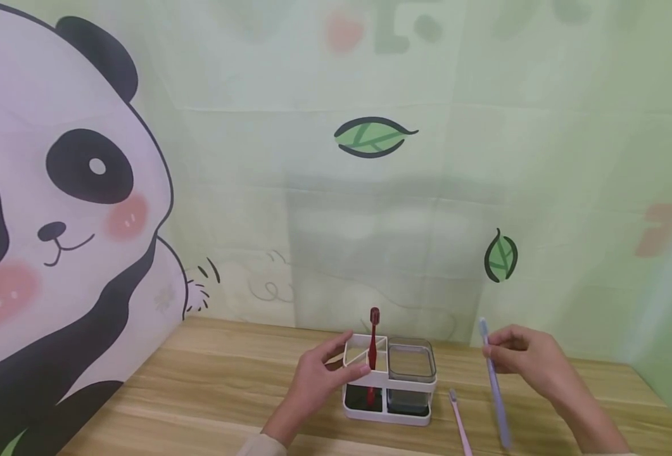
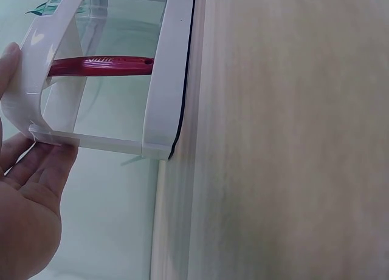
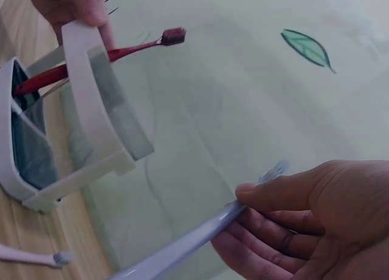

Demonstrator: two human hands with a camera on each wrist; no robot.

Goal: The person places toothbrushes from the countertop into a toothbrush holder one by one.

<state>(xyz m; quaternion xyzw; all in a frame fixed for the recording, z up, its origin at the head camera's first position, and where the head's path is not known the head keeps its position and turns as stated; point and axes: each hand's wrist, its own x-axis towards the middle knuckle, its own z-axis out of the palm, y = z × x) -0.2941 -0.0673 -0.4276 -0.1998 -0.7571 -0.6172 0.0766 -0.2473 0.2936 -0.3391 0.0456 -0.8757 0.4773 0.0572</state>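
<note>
My left hand (image 1: pixel 320 375) grips the left side of a white toothbrush holder (image 1: pixel 389 417), its thumb on the front of the upper frame and its fingers round the side. A red toothbrush (image 1: pixel 373 335) stands upright in one of the holder's divided slots, bristles up. The holder's right half carries a clear cup (image 1: pixel 412 362). To the right of the holder, my right hand (image 1: pixel 526 356) pinches a light blue toothbrush (image 3: pixel 182 243) near its head between thumb and fingers, handle hanging down. A pink toothbrush (image 1: pixel 458 419) lies on the table between the holder and that hand.
The wooden table (image 1: pixel 210 380) runs back to a pale green cloth backdrop (image 1: pixel 244 158) close behind the holder. The backdrop carries a printed panda (image 1: pixel 85 253) on the left and leaves.
</note>
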